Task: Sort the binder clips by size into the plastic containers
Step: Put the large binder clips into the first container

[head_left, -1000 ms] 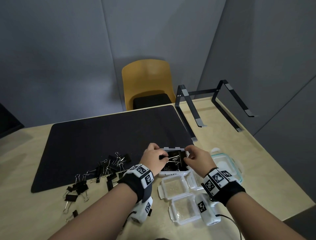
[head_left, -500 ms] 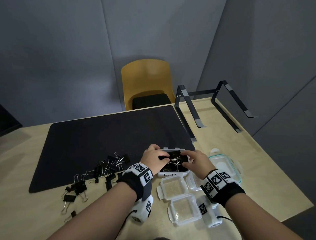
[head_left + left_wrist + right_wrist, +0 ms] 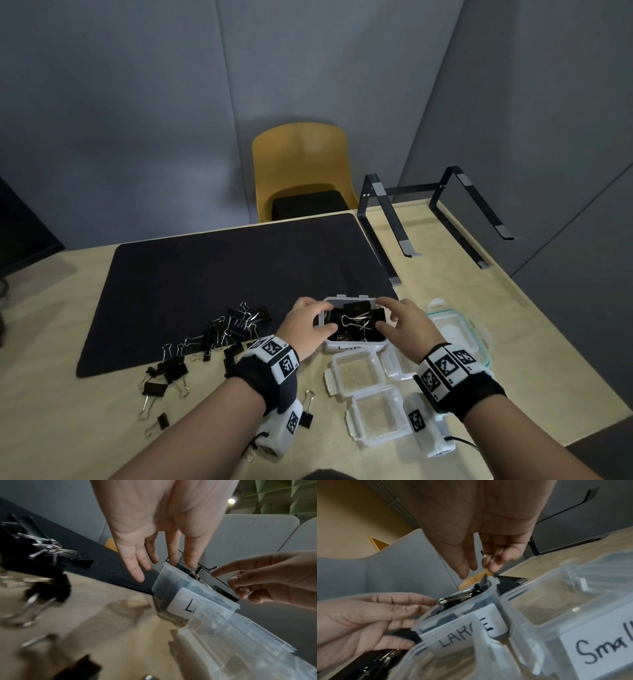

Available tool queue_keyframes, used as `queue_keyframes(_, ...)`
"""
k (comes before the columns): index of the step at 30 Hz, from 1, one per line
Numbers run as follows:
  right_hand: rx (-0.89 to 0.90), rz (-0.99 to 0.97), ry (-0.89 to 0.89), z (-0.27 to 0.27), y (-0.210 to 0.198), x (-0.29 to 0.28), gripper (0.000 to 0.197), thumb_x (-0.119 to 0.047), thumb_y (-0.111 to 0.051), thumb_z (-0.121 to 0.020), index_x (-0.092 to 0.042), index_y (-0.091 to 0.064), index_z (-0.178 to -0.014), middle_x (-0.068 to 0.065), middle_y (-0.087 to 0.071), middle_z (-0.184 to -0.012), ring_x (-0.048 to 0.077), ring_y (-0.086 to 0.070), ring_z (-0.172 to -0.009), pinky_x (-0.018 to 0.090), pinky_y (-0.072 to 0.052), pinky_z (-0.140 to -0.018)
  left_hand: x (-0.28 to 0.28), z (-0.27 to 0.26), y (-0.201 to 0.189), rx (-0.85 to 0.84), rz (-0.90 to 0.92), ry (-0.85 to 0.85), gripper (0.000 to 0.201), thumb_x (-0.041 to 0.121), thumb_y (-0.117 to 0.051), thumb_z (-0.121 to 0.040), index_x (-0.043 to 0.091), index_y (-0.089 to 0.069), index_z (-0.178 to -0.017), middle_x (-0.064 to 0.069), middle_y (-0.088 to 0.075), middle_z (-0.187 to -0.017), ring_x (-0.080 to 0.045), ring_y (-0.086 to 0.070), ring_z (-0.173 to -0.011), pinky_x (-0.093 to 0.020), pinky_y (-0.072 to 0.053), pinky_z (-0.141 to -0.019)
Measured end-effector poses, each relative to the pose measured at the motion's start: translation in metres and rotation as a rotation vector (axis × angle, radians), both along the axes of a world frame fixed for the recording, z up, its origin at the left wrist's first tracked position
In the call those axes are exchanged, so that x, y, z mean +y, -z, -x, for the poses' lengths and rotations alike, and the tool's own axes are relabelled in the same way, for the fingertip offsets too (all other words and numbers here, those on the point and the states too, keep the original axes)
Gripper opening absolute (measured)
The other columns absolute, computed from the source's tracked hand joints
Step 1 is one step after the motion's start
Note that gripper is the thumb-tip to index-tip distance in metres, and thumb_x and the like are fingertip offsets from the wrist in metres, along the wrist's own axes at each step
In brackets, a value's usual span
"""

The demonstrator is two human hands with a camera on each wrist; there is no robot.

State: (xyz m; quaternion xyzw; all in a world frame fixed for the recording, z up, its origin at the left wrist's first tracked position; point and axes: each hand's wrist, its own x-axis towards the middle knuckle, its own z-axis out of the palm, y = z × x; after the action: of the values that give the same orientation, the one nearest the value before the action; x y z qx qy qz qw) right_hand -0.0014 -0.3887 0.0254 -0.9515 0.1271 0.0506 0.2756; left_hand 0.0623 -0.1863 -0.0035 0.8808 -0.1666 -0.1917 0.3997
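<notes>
A clear container labelled LARGE (image 3: 352, 347) (image 3: 488, 601) stands at the mat's near right corner. It is heaped with large black binder clips (image 3: 356, 322). My left hand (image 3: 315, 315) (image 3: 163, 566) has straight fingers touching its left rim (image 3: 171, 588), thumb along the near left corner. My right hand (image 3: 387, 315) (image 3: 481, 566) hovers over the right side, fingers loosely bent, tips touching the top clips and the far right corner; neither hand grips anything. A pile of unsorted clips (image 3: 233, 329) lies on the mat to the left.
Two empty clear containers (image 3: 354, 371) (image 3: 376, 414) sit near me, and one labelled Small (image 3: 590, 649) beside them. A teal-rimmed lid (image 3: 459, 335) lies at the right. Loose clips (image 3: 164, 377) (image 3: 306, 411) dot the table. A black stand (image 3: 394, 240) and yellow chair (image 3: 301, 164) are beyond.
My left hand has let go of the clip handle it held over the container and spread onto the left rim. My right hand moved from the right rim to over the clips.
</notes>
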Motion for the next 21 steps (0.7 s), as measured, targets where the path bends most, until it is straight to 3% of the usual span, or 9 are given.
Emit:
queue_keyframes(6, -0.121, -0.026, -0.005, 0.013, -0.003, 0.034, 0.037, -0.019, -0.060, -0.085, -0.020, -0.056, -0.122, -0.007, -0.046, -0.098, 0.008, -0.047, -0.083, 0.015, -0.034, -0.077, 0.034, 0.015, -0.001, -0.012, -0.057, 0.021, 0.041, 0.026, -0.057, -0.090, 0.025, -0.051, -0.130, 0.005, -0.040, -0.130, -0.009, -0.048, -0.110, -0.017, -0.036, -0.090)
queue_keyframes(9, -0.116, -0.043, -0.075, 0.019, -0.002, 0.058, 0.030, -0.019, -0.060, -0.085, -0.018, -0.061, -0.116, -0.008, -0.049, -0.099, 0.005, -0.049, -0.079, 0.016, -0.040, -0.080, 0.054, 0.019, -0.001, -0.010, -0.074, 0.039, 0.036, 0.026, -0.058, -0.090, 0.025, -0.054, -0.126, 0.005, -0.045, -0.131, -0.011, -0.049, -0.117, -0.024, -0.039, -0.100)
queue_keyframes(13, -0.045, -0.075, -0.169, 0.029, 0.003, 0.093, 0.023, -0.024, -0.059, -0.086, -0.020, -0.064, -0.108, -0.006, -0.054, -0.094, 0.005, -0.052, -0.074, 0.018, -0.043, -0.075, 0.082, 0.026, 0.000, 0.019, -0.156, 0.087, 0.028, 0.027, -0.059, -0.090, 0.024, -0.060, -0.117, 0.005, -0.052, -0.124, -0.011, -0.051, -0.114, -0.027, -0.040, -0.100)
queue_keyframes(16, 0.067, -0.079, -0.247, 0.039, 0.012, 0.118, 0.026, -0.025, -0.057, -0.086, -0.019, -0.062, -0.111, -0.002, -0.058, -0.100, 0.012, -0.057, -0.082, 0.023, -0.046, -0.079, 0.101, 0.032, 0.005, 0.042, -0.247, 0.155, 0.025, 0.028, -0.060, -0.088, 0.024, -0.062, -0.113, 0.005, -0.054, -0.120, -0.010, -0.053, -0.111, -0.025, -0.041, -0.098)
queue_keyframes(19, 0.156, -0.025, -0.285, 0.049, 0.026, 0.137, 0.028, -0.026, -0.055, -0.087, -0.020, -0.059, -0.114, 0.002, -0.056, -0.109, 0.016, -0.057, -0.092, 0.025, -0.044, -0.082, 0.118, 0.036, 0.012, 0.060, -0.313, 0.202, 0.016, 0.022, -0.060, -0.085, 0.029, -0.060, -0.099, 0.003, -0.057, -0.117, -0.011, -0.055, -0.109, -0.028, -0.045, -0.097)
queue_keyframes(21, 0.198, 0.023, -0.284, 0.055, 0.035, 0.148, 0.032, -0.023, -0.055, -0.086, -0.018, -0.055, -0.117, 0.003, -0.051, -0.113, 0.021, -0.056, -0.098, 0.027, -0.044, -0.083, 0.127, 0.040, 0.017, 0.060, -0.314, 0.212, 0.025, 0.017, -0.060, -0.082, 0.029, -0.061, -0.105, 0.004, -0.055, -0.118, -0.010, -0.055, -0.109, -0.028, -0.046, -0.098)
